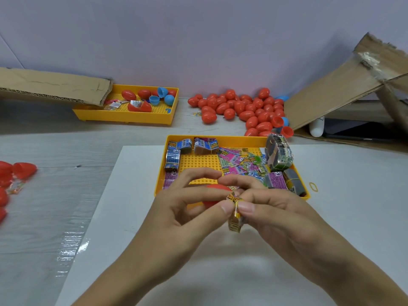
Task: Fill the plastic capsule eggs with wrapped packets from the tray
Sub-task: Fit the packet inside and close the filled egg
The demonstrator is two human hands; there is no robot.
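Head cam: both hands pinching one yellow packet (235,214)
Left hand (187,208) and right hand (276,208) meet over the yellow tray (220,138), red egg half (213,195) behind the fingers.

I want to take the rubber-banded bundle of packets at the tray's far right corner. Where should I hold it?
Grip the banded bundle across its two broad sides, coming from above. It stands tall over the yellow tray's rim, and loose packets crowd its left side. This is a judgement from one view.
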